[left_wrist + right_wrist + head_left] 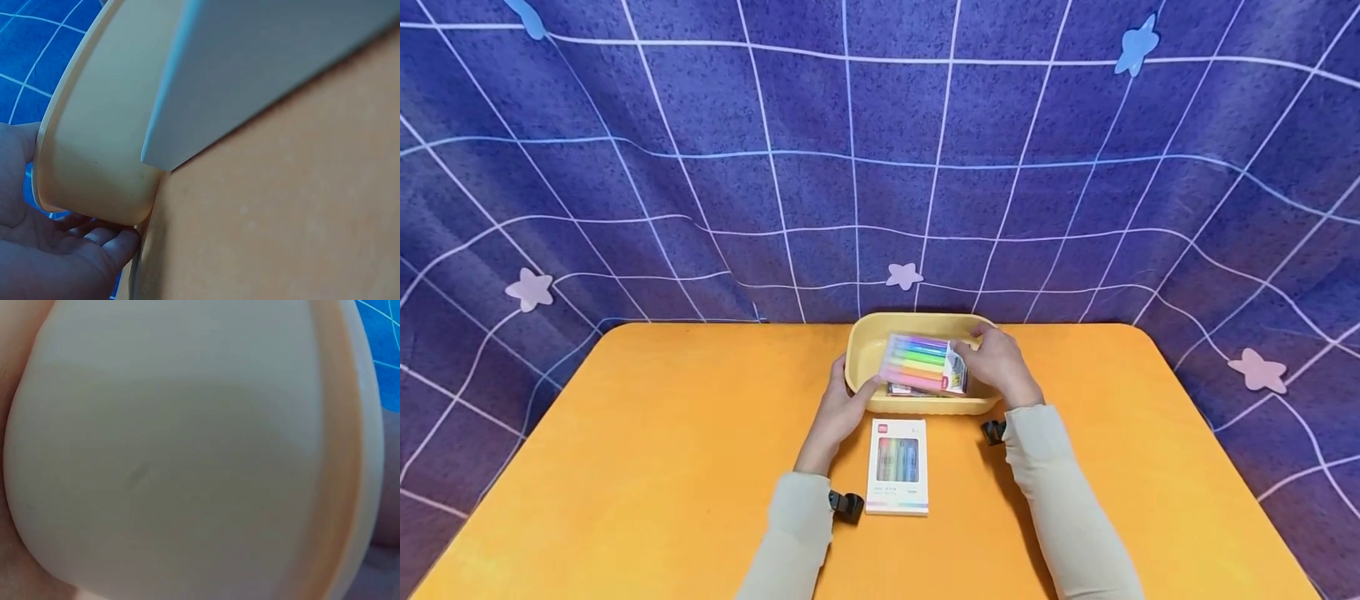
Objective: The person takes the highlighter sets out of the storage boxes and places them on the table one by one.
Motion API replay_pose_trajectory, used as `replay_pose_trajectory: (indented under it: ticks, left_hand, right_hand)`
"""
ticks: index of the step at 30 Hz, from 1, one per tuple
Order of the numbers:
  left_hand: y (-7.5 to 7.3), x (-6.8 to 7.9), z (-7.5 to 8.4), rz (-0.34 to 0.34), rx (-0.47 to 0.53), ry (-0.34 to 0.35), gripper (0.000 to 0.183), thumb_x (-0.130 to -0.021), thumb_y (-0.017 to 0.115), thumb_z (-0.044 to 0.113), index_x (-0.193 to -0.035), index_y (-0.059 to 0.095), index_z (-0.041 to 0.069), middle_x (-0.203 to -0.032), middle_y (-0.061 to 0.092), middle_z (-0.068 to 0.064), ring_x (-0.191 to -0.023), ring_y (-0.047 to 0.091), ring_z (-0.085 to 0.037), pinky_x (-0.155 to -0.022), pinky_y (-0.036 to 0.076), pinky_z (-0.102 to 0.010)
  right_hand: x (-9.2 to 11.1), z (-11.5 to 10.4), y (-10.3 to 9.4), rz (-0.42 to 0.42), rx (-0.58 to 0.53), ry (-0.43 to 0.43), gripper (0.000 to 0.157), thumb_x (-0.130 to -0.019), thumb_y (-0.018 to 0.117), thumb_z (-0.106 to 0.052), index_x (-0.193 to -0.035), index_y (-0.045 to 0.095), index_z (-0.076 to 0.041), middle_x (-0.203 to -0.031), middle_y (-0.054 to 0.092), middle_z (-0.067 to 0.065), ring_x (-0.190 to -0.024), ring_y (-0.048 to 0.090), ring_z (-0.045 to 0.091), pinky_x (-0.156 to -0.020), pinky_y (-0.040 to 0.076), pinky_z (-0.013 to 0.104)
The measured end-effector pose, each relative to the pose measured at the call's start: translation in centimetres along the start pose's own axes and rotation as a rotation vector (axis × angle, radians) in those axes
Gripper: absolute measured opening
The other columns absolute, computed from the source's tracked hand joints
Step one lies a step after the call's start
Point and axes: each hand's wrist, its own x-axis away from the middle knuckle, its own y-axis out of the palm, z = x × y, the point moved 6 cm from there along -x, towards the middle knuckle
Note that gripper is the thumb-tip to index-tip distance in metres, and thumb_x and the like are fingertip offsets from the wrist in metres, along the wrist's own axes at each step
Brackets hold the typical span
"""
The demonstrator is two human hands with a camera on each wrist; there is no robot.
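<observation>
Right grip (1000, 362) is drawn nearly closed, its thumb over the printed right end of a flat, clear plastic pack of rainbow-coloured pens (916, 361). I take it as a pinch, though the fingers' undersides are hidden and tub wall fills the right wrist view. Left grip (837, 415) curls round the left end of a pale-yellow, rounded plastic tub (928, 406), thumb at the rim, fingers low outside.

From my remote post, I judge the smooth plastic the main hazard: held by one end only, the pack could swivel or slip, and its free end could snag on the rim by the left thumb. A dark, flat item (904, 390) under it might drag along or wedge. If I let the tub slide forward off its base, it could nudge the white, windowed cardboard box (897, 498) lying just in front on the orange desk (662, 433).

The pack lies inside the tub, extending leftward from the right grip, its pens running side to side.
</observation>
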Motion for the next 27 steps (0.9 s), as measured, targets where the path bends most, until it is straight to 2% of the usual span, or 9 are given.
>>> replay_pose_trajectory:
  ticks: [5,15,17,19,22,27]
  left_hand:
    - [0.0,0.1,-0.2,0.009,-0.021,-0.013,0.077,-0.099,0.063,0.030,-0.159,0.019,0.014,-0.160,0.037,-0.020,-0.149,0.036,-0.036,-0.122,0.029,-0.055]
    - [0.0,-0.2,-0.3,0.017,-0.042,-0.002,0.074,-0.099,0.062,0.031,-0.158,0.021,0.013,-0.158,0.040,-0.020,-0.146,0.040,-0.036,-0.121,0.031,-0.055]
    - [0.0,-0.2,-0.2,0.016,-0.042,-0.005,0.075,-0.099,0.063,0.032,-0.159,0.020,0.014,-0.158,0.039,-0.021,-0.147,0.039,-0.036,-0.122,0.031,-0.055]
    - [0.0,-0.2,-0.1,0.015,-0.039,-0.004,0.076,-0.099,0.063,0.033,-0.159,0.020,0.015,-0.159,0.038,-0.020,-0.147,0.039,-0.036,-0.122,0.030,-0.055]
    - [-0.1,-0.3,0.0,0.013,-0.027,0.008,0.076,-0.099,0.063,0.031,-0.159,0.019,0.014,-0.159,0.038,-0.021,-0.147,0.038,-0.037,-0.122,0.030,-0.056]
    - [-0.1,-0.2,0.0,0.016,-0.034,0.003,0.075,-0.099,0.062,0.030,-0.159,0.020,0.013,-0.159,0.038,-0.021,-0.148,0.038,-0.036,-0.122,0.029,-0.056]
  right_hand:
    - [0.1,0.1,0.4,-0.022,0.011,0.003,0.061,-0.099,0.058,-0.042,-0.138,0.053,0.005,-0.125,0.068,0.026,-0.126,0.057,0.045,-0.107,0.046,0.054]
    - [0.3,-0.1,0.8,-0.036,0.009,0.004,0.061,-0.098,0.059,-0.039,-0.136,0.053,0.008,-0.132,0.062,0.028,-0.120,0.059,0.043,-0.102,0.050,0.054]
    - [0.3,-0.2,0.9,-0.047,0.012,-0.005,0.057,-0.097,0.060,-0.037,-0.131,0.055,0.008,-0.121,0.066,0.027,-0.109,0.063,0.040,-0.093,0.053,0.051]
    - [0.3,-0.4,1.0,-0.047,0.018,-0.016,0.049,-0.096,0.062,-0.036,-0.122,0.059,0.006,-0.102,0.067,0.020,-0.092,0.064,0.035,-0.081,0.053,0.044]
    - [0.1,-0.5,1.2,-0.064,0.025,-0.029,0.038,-0.095,0.064,-0.035,-0.106,0.059,0.002,-0.077,0.055,0.008,-0.070,0.055,0.025,-0.063,0.045,0.034]
    - [-0.1,-0.5,1.8,-0.103,0.037,-0.045,0.038,-0.095,0.064,-0.035,-0.104,0.057,0.002,-0.070,0.046,0.000,-0.064,0.050,0.019,-0.059,0.040,0.029]
